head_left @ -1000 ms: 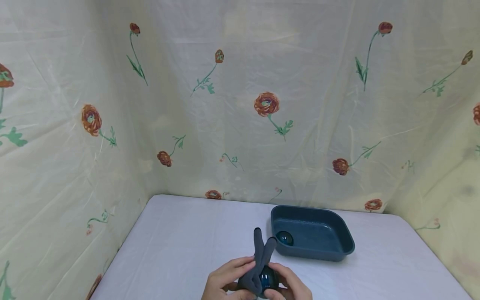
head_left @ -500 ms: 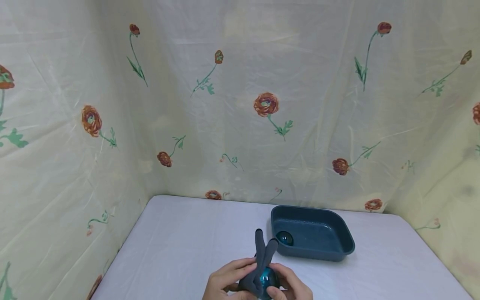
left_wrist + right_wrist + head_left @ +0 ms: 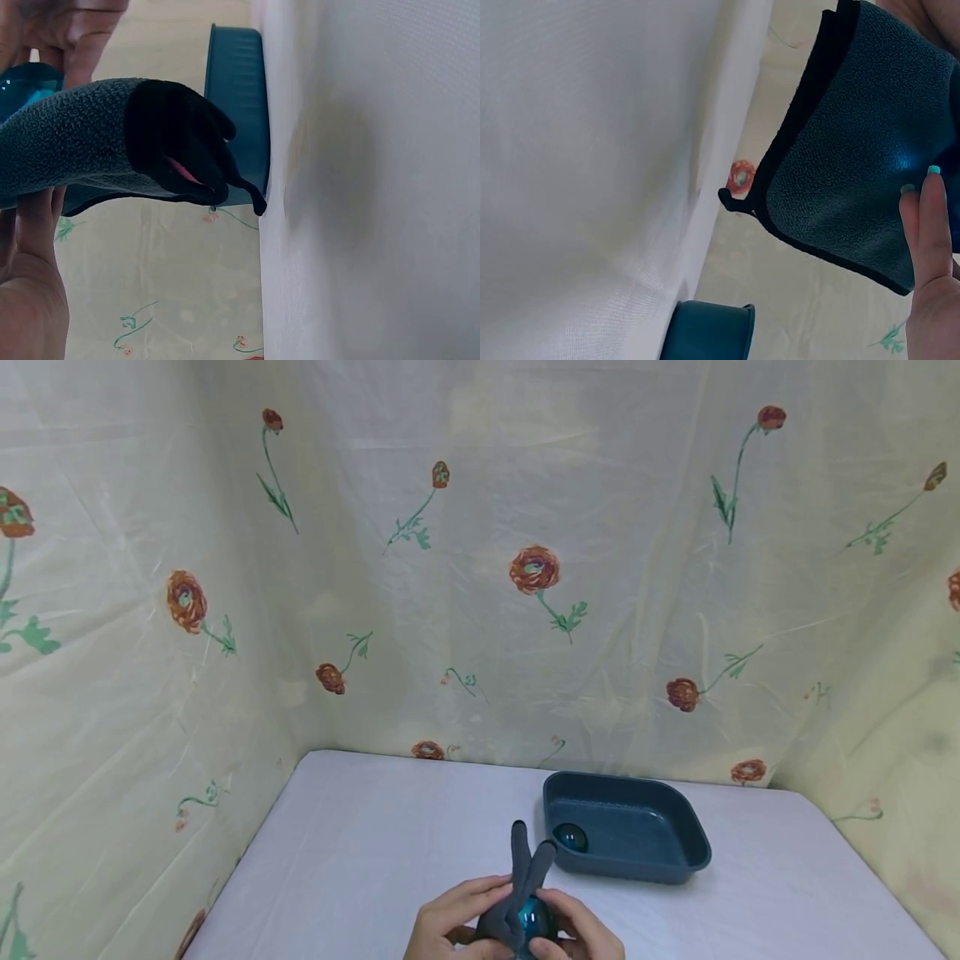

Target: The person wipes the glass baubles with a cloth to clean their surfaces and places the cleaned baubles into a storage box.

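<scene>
At the front middle of the head view, both hands are around a glossy teal ball (image 3: 537, 917) and a dark grey microfibre cloth (image 3: 519, 877). The left hand (image 3: 459, 914) grips the cloth against the ball's left side. On the other side the right hand (image 3: 582, 923) holds the ball, thumb in front and fingers behind. Two folded ends of the cloth stick up. In the left wrist view the cloth (image 3: 75, 135) hangs over the table, showing black edging and a small loop. The right fingertips (image 3: 932, 176) lie against the cloth in the right wrist view.
A dark teal rectangular tray (image 3: 645, 868) stands at the back right of the white-covered table (image 3: 375, 835). In its near left corner lies a second glossy dark teal ball (image 3: 572, 837). Flower-printed curtains (image 3: 480, 635) enclose the table behind and at the sides.
The ball has turned slightly in the hands: its visible side goes from dark blue to brighter teal. The cloth's upright ends have shifted a little. Both hands stay almost in place.
</scene>
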